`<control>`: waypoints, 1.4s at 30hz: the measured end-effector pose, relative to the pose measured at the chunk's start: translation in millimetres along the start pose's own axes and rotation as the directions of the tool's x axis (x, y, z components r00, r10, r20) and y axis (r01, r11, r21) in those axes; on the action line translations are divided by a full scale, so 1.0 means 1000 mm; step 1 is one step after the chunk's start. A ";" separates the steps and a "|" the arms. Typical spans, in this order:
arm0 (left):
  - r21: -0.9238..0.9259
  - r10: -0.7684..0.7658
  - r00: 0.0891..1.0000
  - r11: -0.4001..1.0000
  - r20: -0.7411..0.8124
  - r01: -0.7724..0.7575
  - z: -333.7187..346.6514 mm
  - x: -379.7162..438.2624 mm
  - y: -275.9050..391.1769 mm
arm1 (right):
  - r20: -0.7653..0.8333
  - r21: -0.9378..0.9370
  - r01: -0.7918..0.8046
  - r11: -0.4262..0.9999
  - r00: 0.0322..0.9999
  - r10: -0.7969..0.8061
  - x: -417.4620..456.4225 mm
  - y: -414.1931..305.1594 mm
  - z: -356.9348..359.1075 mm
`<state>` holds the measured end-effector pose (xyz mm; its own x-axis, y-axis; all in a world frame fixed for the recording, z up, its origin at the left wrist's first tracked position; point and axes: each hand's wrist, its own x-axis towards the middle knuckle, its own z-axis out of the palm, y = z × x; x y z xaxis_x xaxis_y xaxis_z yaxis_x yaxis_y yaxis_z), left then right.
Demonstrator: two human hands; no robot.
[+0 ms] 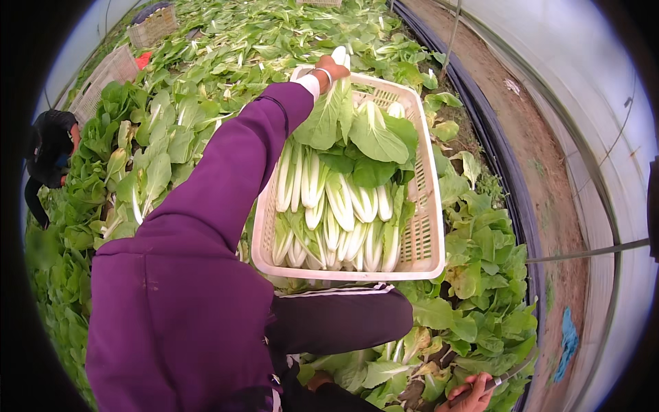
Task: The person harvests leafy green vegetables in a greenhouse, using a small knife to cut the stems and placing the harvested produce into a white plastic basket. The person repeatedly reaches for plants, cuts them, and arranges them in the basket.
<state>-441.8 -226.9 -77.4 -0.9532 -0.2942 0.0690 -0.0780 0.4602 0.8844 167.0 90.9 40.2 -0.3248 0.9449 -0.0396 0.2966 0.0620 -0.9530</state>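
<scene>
My left hand [329, 72] grips a head of leafy greens [329, 110] by its white base, with the leaves hanging down over the far end of a plastic crate [433, 221]. Inside the crate, cut heads of leafy greens [337, 206] lie in overlapping rows, their white stalks towards me. At the lower right, my right hand [471, 394] holds a knife [517, 366] by its handle. Its blade, which looks slightly curved, points up and right over the growing plants.
Growing greens [484, 278] flank the crate, and loose leaves [247, 46] cover the ground beyond. Another person [51, 149] bends at far left, near more crates [105, 77]. Dark rolled sheeting [476, 108], a dirt strip [540, 170] and the plastic tunnel wall [582, 62] run along the right.
</scene>
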 end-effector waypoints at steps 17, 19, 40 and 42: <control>0.361 -0.145 0.980 0.914 -0.133 0.184 0.041 0.024 -0.138 | 0.080 -0.034 -0.268 0.963 0.959 0.270 0.033 0.018 0.024; 0.461 -0.145 0.989 0.878 0.003 0.127 0.040 0.017 -0.112 | 0.121 -0.047 -0.258 0.965 0.957 0.262 0.030 0.022 0.018; 0.684 0.321 0.912 0.606 0.256 -0.405 0.115 -0.098 -0.198 | 0.146 0.509 -0.206 0.836 0.978 0.152 0.044 0.047 -0.022; 0.746 0.291 0.921 0.545 0.260 -0.383 0.116 -0.078 -0.196 | 0.068 0.468 -0.129 0.874 0.992 0.109 0.054 0.037 -0.040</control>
<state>-386.1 -197.3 -309.0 -0.9763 0.0807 0.2010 0.1047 0.9882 0.1116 195.9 157.2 15.1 -0.3507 0.9220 -0.1641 -0.1196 -0.2179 -0.9686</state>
